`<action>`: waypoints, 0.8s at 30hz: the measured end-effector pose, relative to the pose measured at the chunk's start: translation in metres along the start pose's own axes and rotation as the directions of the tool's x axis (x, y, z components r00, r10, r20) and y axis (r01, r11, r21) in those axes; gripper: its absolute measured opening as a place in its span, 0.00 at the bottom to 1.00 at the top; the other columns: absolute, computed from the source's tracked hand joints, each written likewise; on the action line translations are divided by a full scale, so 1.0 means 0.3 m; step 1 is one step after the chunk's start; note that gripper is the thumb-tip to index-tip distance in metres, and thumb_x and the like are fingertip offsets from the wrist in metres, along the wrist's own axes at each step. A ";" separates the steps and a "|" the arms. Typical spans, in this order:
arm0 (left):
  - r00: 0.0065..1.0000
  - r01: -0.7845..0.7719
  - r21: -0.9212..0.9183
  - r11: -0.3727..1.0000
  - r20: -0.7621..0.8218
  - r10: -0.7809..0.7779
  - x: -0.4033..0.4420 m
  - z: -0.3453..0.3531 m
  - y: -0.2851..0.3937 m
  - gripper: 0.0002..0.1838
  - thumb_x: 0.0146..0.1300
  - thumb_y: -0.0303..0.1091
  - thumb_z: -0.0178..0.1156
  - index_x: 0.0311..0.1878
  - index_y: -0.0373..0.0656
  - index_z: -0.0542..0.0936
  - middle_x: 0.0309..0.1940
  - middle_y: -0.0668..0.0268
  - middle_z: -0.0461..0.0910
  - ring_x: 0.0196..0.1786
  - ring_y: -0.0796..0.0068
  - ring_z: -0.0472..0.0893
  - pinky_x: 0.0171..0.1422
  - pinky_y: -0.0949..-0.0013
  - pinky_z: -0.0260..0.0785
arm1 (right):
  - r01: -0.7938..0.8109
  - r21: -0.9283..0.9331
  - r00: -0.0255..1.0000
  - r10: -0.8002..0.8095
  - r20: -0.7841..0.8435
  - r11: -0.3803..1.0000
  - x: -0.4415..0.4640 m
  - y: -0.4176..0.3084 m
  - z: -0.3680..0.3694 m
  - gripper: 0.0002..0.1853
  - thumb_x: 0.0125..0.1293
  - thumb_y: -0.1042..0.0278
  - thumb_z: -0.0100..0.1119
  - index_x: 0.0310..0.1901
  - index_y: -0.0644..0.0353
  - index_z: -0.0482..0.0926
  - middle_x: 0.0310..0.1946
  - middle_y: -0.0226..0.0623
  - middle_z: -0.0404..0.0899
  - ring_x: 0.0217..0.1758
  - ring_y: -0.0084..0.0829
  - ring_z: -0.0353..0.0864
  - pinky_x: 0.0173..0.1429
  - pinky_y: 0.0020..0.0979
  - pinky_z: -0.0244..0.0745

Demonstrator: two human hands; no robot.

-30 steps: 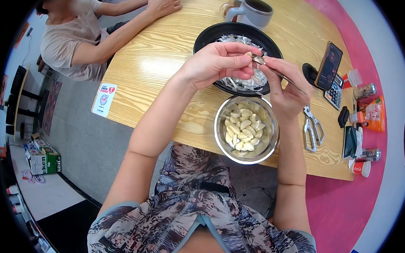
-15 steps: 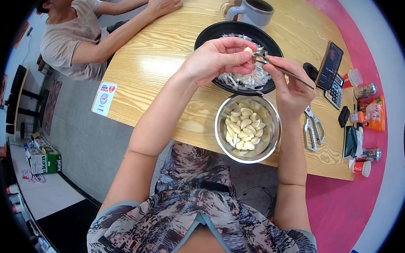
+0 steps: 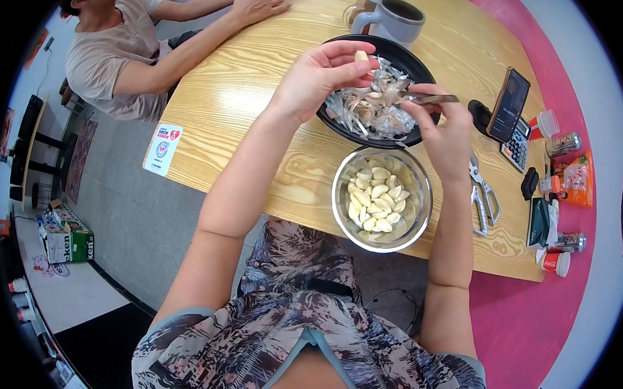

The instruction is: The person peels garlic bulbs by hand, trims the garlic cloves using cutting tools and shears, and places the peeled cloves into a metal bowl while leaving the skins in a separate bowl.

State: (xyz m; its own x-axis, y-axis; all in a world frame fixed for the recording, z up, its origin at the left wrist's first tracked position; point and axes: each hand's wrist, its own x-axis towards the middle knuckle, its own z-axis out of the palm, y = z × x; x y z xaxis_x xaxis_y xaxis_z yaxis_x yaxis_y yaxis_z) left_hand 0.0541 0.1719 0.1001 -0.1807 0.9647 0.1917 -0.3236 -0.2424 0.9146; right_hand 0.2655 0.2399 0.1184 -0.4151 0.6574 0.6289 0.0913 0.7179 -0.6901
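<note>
Between the fingertips of my left hand point(image 3: 326, 78) is a pale garlic clove point(image 3: 361, 57), held over the left side of a black plate point(image 3: 423, 138). My right hand point(image 3: 447, 127) grips a slim metal tool point(image 3: 435, 99), its tip pointing left over the plate's right side; whether it is a small knife or tweezers I cannot tell. Papery garlic skins point(image 3: 376, 114) and some brownish cloves or peel lie heaped on the plate. Nearer to me, at the table edge, a steel bowl point(image 3: 340, 212) contains several peeled garlic cloves point(image 3: 377, 193).
Behind the plate stand a grey mug point(image 3: 398, 22) and a glass jar. To the right are scissors point(image 3: 486, 200), a propped phone point(image 3: 509, 102), a calculator point(image 3: 515, 147), small jars and an orange packet point(image 3: 578, 178). Another person point(image 3: 124, 57) sits at the left with arms on the table.
My hands have moved apart: the left drew up and left with the clove, and the right lowered slightly with the metal tool turned flatter. More of the skins on the plate now shows.
</note>
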 end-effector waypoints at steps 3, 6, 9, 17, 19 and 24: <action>0.995 -0.099 0.195 0.976 0.041 0.093 -0.003 0.018 -0.002 0.21 0.65 0.26 0.63 0.60 0.36 0.75 0.49 0.57 0.83 0.48 0.76 0.83 0.55 0.74 0.77 | -0.062 -0.122 0.997 0.068 0.042 0.991 0.002 -0.008 -0.006 0.11 0.57 0.78 0.71 0.42 0.67 0.83 0.35 0.37 0.85 0.36 0.23 0.83 0.42 0.25 0.77; 0.989 -0.147 0.205 0.968 0.039 0.142 -0.015 0.055 -0.006 0.19 0.64 0.23 0.64 0.58 0.36 0.77 0.49 0.58 0.83 0.47 0.77 0.82 0.55 0.75 0.77 | -0.038 0.072 0.995 0.044 -0.085 0.997 -0.004 -0.001 0.006 0.11 0.58 0.78 0.70 0.43 0.66 0.83 0.38 0.36 0.85 0.38 0.23 0.82 0.44 0.25 0.77; 0.975 -0.221 0.308 0.925 0.070 0.209 -0.011 0.066 -0.029 0.15 0.63 0.20 0.63 0.53 0.35 0.80 0.49 0.61 0.82 0.47 0.77 0.82 0.55 0.76 0.76 | -0.028 0.282 0.992 0.062 -0.111 0.959 -0.013 -0.014 0.017 0.11 0.59 0.79 0.70 0.44 0.68 0.82 0.40 0.37 0.84 0.41 0.23 0.83 0.46 0.24 0.77; 0.924 -0.373 0.496 0.784 0.123 0.362 -0.035 0.106 -0.018 0.14 0.61 0.19 0.63 0.50 0.38 0.84 0.45 0.64 0.80 0.45 0.77 0.82 0.50 0.76 0.78 | -0.014 0.383 0.993 0.059 -0.106 0.924 -0.028 -0.036 0.028 0.12 0.59 0.81 0.69 0.44 0.69 0.81 0.41 0.39 0.84 0.42 0.25 0.84 0.48 0.23 0.78; 0.905 -0.410 0.531 0.742 0.138 0.401 -0.039 0.113 -0.014 0.14 0.60 0.19 0.63 0.50 0.39 0.84 0.43 0.64 0.81 0.43 0.77 0.82 0.49 0.75 0.78 | 0.019 0.376 0.992 0.030 -0.122 0.926 -0.027 -0.030 0.034 0.11 0.59 0.81 0.69 0.44 0.69 0.82 0.41 0.39 0.84 0.40 0.24 0.84 0.46 0.22 0.78; 0.871 -0.464 0.586 0.665 0.163 0.464 -0.036 0.112 -0.028 0.14 0.60 0.18 0.62 0.50 0.38 0.84 0.43 0.62 0.81 0.41 0.74 0.83 0.48 0.75 0.78 | 0.006 0.315 0.993 0.032 -0.118 0.949 -0.032 -0.024 0.035 0.09 0.60 0.80 0.69 0.42 0.69 0.82 0.39 0.38 0.84 0.38 0.23 0.84 0.44 0.21 0.78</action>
State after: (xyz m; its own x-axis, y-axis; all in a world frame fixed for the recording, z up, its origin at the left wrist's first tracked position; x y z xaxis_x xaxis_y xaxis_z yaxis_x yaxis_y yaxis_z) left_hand 0.0901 0.1668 0.1024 -0.1561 0.7443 0.6493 0.4127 -0.5481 0.7275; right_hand 0.2593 0.2259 0.1136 -0.3027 0.7027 0.6439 -0.2006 0.6135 -0.7638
